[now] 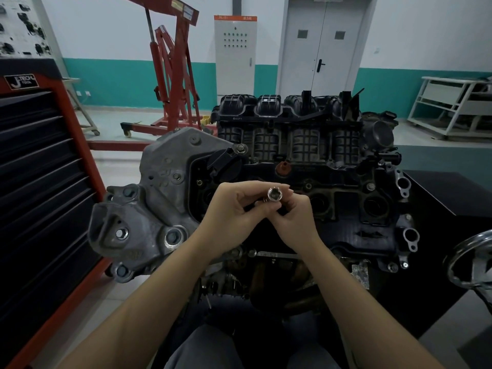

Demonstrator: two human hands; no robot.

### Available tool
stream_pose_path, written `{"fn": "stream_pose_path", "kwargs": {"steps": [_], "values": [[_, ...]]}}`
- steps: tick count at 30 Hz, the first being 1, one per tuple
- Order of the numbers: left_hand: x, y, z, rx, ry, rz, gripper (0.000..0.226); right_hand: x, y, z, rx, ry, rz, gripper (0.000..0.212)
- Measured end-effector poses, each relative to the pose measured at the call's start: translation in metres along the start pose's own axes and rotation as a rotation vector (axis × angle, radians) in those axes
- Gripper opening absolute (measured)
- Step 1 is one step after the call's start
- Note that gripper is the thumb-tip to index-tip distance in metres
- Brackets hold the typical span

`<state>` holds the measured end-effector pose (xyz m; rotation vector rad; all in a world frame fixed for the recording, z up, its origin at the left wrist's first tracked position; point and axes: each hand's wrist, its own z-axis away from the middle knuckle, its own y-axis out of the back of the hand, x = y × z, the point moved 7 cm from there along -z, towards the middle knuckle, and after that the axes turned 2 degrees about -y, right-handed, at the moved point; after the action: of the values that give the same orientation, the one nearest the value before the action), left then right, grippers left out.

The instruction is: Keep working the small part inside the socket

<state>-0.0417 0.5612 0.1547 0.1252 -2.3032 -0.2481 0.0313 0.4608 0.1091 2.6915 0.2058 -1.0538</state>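
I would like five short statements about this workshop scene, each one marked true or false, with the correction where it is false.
1. Both hands hold a shiny metal socket above the engine. True.
2. The left hand rests flat on the tool cabinet. False: its fingers pinch the socket, and the cabinet stands apart at the left.
3. The open end of the socket faces the camera. True.
4. The red engine crane stands on the floor behind the engine. True.
5. The right hand grips the metal wheel. False: it holds the socket; the wheel is untouched at the right edge.
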Motion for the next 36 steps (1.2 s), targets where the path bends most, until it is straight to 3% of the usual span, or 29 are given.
{"fn": "stream_pose_path", "kwargs": {"steps": [2, 7, 15, 18, 21, 27, 32, 36], "values": [[0.0, -0.002, 0.0, -0.015, -0.001, 0.005, 0.034, 0.003, 0.0, 0.0, 0.004, -0.025, -0.013, 0.019], [-0.001, 0.007, -0.002, 0.124, -0.005, -0.129, 0.02, 0.005, 0.001, -0.001, 0.018, -0.031, -0.023, 0.014], [0.001, 0.004, -0.002, 0.033, -0.019, -0.001, 0.031, 0.0, 0.001, -0.001, 0.028, -0.016, 0.002, 0.021], [0.003, 0.01, -0.002, 0.172, -0.036, -0.156, 0.024, 0.003, 0.002, 0.0, 0.038, -0.029, -0.017, 0.016], [0.002, 0.013, -0.001, 0.242, -0.029, -0.155, 0.021, 0.002, 0.001, -0.001, 0.034, -0.03, -0.036, 0.017], [0.001, 0.005, -0.002, 0.059, 0.002, -0.007, 0.033, -0.004, 0.0, -0.001, -0.002, -0.011, -0.001, 0.028], [0.002, 0.012, -0.002, 0.137, -0.036, -0.146, 0.02, 0.002, 0.001, 0.0, 0.026, -0.027, -0.018, 0.017], [-0.001, 0.01, -0.001, 0.117, -0.011, -0.095, 0.023, -0.006, 0.0, 0.0, -0.019, 0.01, -0.02, 0.021]]}}
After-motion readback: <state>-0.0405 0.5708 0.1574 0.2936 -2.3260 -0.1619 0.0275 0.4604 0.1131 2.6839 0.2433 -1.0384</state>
